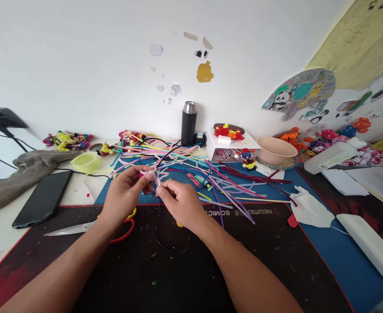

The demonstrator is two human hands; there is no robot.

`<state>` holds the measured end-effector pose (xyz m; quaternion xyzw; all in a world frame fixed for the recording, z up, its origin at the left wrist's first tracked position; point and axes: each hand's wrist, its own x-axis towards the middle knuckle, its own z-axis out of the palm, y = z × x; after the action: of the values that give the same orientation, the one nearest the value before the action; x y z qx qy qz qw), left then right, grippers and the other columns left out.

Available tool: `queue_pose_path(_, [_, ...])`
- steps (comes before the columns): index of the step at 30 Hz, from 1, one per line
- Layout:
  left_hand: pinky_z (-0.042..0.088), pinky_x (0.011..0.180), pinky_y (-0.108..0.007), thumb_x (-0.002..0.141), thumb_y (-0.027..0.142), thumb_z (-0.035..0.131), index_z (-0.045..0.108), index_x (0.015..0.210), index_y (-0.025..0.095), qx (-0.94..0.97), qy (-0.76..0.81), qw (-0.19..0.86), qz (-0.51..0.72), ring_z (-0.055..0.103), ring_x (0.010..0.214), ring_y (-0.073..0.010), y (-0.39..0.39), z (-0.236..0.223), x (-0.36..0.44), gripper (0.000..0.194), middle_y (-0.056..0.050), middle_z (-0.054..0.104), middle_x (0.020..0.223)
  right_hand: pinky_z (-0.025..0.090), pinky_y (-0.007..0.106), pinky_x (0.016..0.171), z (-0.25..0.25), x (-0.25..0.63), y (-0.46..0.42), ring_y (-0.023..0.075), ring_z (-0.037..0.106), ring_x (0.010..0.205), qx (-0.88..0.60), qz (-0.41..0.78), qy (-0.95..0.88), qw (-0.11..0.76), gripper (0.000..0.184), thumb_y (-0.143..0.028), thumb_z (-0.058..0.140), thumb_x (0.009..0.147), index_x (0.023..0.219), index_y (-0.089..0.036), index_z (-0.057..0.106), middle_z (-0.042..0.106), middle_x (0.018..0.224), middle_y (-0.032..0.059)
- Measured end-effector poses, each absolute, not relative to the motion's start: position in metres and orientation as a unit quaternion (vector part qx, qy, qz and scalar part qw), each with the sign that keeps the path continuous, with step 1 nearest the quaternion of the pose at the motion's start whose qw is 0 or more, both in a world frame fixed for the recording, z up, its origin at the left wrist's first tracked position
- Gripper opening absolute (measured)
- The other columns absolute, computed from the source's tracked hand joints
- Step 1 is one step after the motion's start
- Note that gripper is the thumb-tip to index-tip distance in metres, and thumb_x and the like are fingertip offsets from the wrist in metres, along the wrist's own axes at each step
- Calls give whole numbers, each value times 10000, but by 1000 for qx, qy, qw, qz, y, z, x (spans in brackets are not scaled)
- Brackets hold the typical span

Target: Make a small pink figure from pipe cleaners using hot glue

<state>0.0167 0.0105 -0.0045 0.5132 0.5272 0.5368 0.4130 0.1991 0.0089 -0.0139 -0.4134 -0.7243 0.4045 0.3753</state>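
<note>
Above the black mat, my left hand (124, 189) is closed, pinching a small pink and white twisted pipe cleaner piece (149, 174) between thumb and fingers. My right hand (183, 203) is closed too, its thumb and forefinger on a pale pipe cleaner end (159, 179) at that piece's right side. Fingers partly hide the piece, so its full shape cannot be made out. A thin black cord (172, 252) loops on the mat below the hands. Scissors with red and yellow handles (123, 232) lie under my left wrist.
Many loose pipe cleaners (237, 184) spread behind my hands. A black thermos (189, 124) stands by the wall, left of a white box (217, 150) and a beige bowl (276, 150). On the left lie a phone (43, 198) and a yellow coil (86, 163); a white tissue (311, 208) lies right.
</note>
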Motion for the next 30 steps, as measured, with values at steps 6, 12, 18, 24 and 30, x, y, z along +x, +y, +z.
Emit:
queue_pose_path(6, [548,683,-317,923,551,743,726,1105,224,585,566,324,483,682,721,-199,11,-18,14,375,-32,767,917,351,271,618,-16,197,7,140,553,619,-426,374,-739,363,189,-335,635,1033,976,-207,762,673,697,-23])
queue_pose_path(12, [569,807,-352,975,478,623,735,1120,248,679,572,237,395,763,906,-269,11,-20,11,294,-67,826,1064,435,283,659,-17,198,12,174,666,717,-422,438,-695,384,180,-324,647,1020,1012,-203,781,760,810,13])
queue_pose_path(18, [568,802,-356,958,387,572,726,1074,243,734,552,200,342,768,871,-280,10,-15,16,241,-75,831,1016,395,277,566,-19,200,17,149,576,592,-438,491,-643,392,242,-322,611,998,925,-187,798,661,685,-7])
queue_pose_path(24, [541,776,-331,973,363,568,697,1087,250,759,517,223,327,742,824,-257,4,-17,22,206,-44,798,942,332,253,460,-18,201,21,102,395,431,-416,609,-533,414,277,-373,617,929,873,-162,789,445,492,-76])
queue_pose_path(30, [513,722,-314,981,400,614,676,996,240,738,503,288,347,692,748,-219,0,-9,24,172,-14,755,863,328,245,452,-13,201,20,86,374,426,-390,652,-490,427,351,-491,698,871,858,-152,789,425,478,-88])
